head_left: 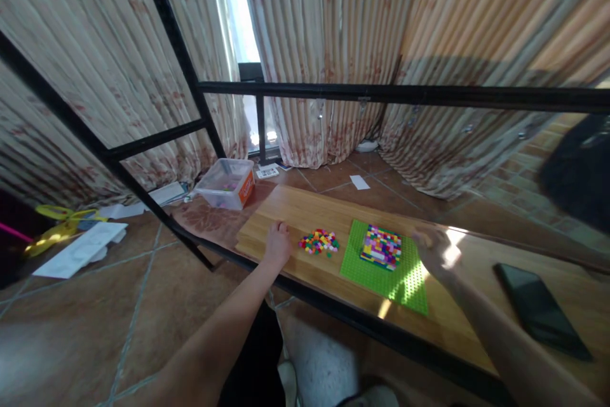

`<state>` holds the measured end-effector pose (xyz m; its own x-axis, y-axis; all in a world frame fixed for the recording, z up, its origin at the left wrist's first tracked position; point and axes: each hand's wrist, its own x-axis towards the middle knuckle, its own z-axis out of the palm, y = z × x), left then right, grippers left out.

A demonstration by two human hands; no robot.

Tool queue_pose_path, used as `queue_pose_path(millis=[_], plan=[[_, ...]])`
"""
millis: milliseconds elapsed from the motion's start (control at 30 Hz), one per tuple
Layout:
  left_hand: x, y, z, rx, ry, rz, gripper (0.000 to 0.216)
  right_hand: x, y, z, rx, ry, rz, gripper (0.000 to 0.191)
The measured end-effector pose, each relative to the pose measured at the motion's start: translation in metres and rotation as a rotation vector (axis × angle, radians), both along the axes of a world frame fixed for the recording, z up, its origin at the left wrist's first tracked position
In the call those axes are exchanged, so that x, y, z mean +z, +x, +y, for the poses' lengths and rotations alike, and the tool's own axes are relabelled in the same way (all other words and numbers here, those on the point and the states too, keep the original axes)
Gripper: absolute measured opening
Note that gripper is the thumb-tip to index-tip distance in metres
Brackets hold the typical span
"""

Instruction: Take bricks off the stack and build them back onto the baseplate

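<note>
My left hand [277, 243] rests on the wooden table just left of a loose pile of small coloured bricks [320, 241]. Its fingers are curled together, and whatever they may hold is hidden. A green baseplate [355, 270] lies to the right of the pile. On its upper part sits a low, multicoloured block of joined bricks [382, 246]. Past the plate's right edge is my right hand [436, 251], partly in bright sunlight. Blur smears its fingers, so their grip cannot be made out.
A dark phone [541, 308] lies on the right of the wooden table [286, 204]. Beyond the table's left end stands a clear plastic box [226, 185] with an orange label. A black metal frame [381, 93] runs across in front of the curtains. Papers [359, 182] lie on the tiled floor.
</note>
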<state>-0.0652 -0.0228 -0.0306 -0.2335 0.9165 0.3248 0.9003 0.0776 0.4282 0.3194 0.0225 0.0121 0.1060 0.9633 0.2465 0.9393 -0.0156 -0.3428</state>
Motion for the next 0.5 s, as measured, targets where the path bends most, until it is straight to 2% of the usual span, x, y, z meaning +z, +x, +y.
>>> queue_pose_path(millis=[100,200,367,433,500], plan=[[-0.004,-0.001,0.002,-0.006,0.009,0.032,0.030,0.012,-0.045,0.006,0.168,-0.005,-0.042,0.047],[-0.007,-0.001,0.001,-0.006,0.019,0.031,0.031,0.010,-0.076,0.003,0.284,-0.060,-0.142,0.045],[-0.008,0.001,-0.002,-0.012,0.021,0.046,0.031,-0.001,-0.080,-0.009,0.383,-0.076,-0.184,0.046],[-0.007,0.002,-0.002,-0.012,0.008,0.052,0.030,0.002,-0.078,-0.014,0.413,-0.062,-0.197,0.047],[-0.006,0.002,-0.001,-0.006,-0.011,0.067,0.028,0.008,-0.081,-0.020,0.382,-0.032,-0.239,0.046]])
